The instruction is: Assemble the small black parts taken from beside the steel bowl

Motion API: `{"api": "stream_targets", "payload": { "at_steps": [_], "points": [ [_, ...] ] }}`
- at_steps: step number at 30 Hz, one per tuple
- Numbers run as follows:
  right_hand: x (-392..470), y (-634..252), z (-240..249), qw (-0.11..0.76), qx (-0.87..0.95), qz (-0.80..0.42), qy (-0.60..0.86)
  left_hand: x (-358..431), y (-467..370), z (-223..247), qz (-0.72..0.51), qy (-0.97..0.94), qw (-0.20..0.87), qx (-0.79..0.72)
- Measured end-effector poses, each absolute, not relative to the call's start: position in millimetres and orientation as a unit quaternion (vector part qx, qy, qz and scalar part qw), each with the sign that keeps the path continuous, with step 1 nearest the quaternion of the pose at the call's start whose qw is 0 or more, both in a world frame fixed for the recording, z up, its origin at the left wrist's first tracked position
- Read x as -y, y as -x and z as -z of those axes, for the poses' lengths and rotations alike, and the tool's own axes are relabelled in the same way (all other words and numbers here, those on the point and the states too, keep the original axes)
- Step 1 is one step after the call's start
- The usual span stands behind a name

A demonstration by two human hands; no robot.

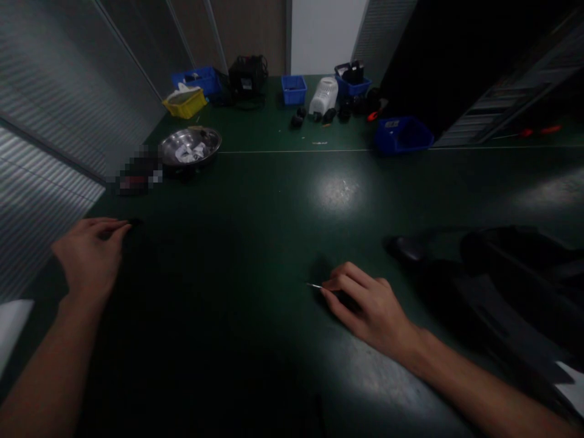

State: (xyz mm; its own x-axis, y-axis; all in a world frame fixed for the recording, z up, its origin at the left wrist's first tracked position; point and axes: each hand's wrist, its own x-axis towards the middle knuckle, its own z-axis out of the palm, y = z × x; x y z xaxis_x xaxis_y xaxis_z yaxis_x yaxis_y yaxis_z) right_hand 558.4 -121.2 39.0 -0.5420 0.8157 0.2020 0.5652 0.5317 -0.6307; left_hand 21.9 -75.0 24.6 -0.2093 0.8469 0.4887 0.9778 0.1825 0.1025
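My left hand [93, 252] is at the left of the green table, thumb and fingers pinched together. A small dark piece [134, 222] shows at its fingertips, too dim to name its kind. Right of the middle, my right hand [362, 301] is closed in a pinch just over the tabletop. From its fingertips a thin silvery pointed piece [314, 286] sticks out to the left; the rest of that piece is hidden by the fingers.
A metal bowl [214, 143] with white scraps stands at the back left, near a yellow bin [186, 108]. Along the back are a blue bin [294, 97], a white vented housing [325, 97] and a blue scoop-shaped bin [401, 139]. Dark bulky material [497, 304] lies at the right.
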Motion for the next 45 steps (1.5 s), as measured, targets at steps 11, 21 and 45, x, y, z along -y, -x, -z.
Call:
{"api": "stream_targets", "payload": {
  "at_steps": [11,21,45],
  "points": [
    [121,-559,-38,0.242,0.843,-0.253,0.408,79,-44,-34,0.133,0.604,0.159,0.77],
    [122,-559,-39,0.241,0.843,-0.251,0.411,78,-41,-29,0.138,0.589,0.157,0.781],
    [121,-559,-38,0.241,0.847,-0.252,0.402,67,-36,-26,0.228,0.496,0.115,0.83]
  ]
}}
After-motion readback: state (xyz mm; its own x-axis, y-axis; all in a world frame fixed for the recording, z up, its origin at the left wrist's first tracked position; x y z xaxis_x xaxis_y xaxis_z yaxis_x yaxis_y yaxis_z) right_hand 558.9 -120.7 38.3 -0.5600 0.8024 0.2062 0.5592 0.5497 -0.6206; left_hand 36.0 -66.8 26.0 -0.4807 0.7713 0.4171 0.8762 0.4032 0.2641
